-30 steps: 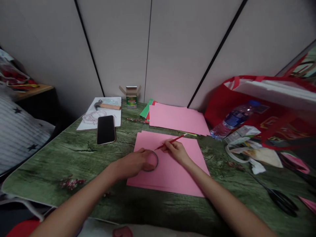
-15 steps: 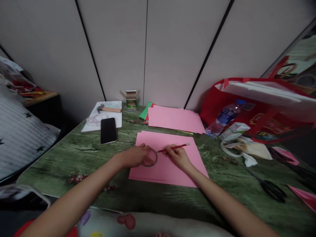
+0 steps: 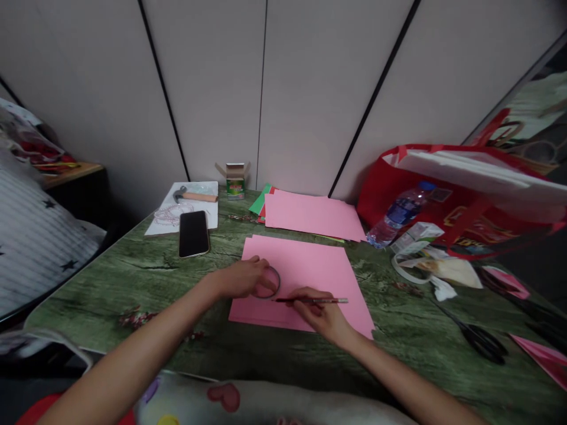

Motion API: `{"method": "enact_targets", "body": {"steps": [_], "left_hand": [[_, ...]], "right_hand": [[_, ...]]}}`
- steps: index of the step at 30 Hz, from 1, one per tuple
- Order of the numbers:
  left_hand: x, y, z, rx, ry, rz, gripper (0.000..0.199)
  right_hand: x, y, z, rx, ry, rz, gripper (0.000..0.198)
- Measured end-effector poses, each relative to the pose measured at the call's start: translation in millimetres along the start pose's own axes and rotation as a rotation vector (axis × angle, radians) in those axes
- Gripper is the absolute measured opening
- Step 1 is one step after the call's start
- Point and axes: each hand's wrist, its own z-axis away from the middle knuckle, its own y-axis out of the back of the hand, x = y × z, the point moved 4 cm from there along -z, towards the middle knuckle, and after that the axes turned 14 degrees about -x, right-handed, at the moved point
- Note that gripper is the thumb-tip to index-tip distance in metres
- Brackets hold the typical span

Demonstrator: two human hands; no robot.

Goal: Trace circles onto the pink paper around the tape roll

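Two sheets of pink paper (image 3: 319, 265) lie stacked in front of me on the table. My left hand (image 3: 246, 277) holds a thin dark-rimmed ring (image 3: 279, 283) down on the left part of the top sheet, fingers curled over it. Pink shows through its middle; whether it is a tape roll or another round thing I cannot tell. In my right hand (image 3: 319, 310) is a red pencil (image 3: 330, 300), held in a writing grip. Its point touches or nearly touches the paper at the ring's lower right edge, and the eraser end points right.
Beyond the paper lie more pink sheets (image 3: 314, 215). A phone (image 3: 194, 234), a hammer (image 3: 199, 196) and a small green box (image 3: 235, 183) are at the left. To the right stand a water bottle (image 3: 396, 215) and a red bag (image 3: 376, 177), with scissors (image 3: 482, 342) nearer.
The pencil has moved from the ring's upper right side down to its lower right edge, and now lies nearly level. My left hand and the ring stay in place on the paper.
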Motion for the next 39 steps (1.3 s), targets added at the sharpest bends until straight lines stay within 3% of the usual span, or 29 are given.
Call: {"method": "enact_targets", "body": {"steps": [5,11,28,33,39], "left_hand": [[-0.9,-1.6,-2.8,-0.007,-0.010,0.005,0.042],[-2.9,-2.6,-8.6,-0.014,-0.007,0.019,0.039],[-3.8,0.7,-11.9,-0.078,0.037,0.041,0.043],[-3.3,2.4,-13.7,-0.082,0.013,0.018,0.039],[-4.3,-0.4,-14.9,-0.084,0.044,-0.041,0.036]], "right_hand": [[-20.7,-7.9,-0.4,-0.137,0.141,0.161,0.017],[-25.2,-8.9,-3.1,-0.172,0.211,0.224,0.021],[2.6,24.4,3.3,-0.074,0.202,0.287,0.018],[-14.1,16.1,5.4,-0.141,0.245,0.302,0.019],[-34.1,-10.8,2.1,-0.321,0.423,0.452,0.028]]}}
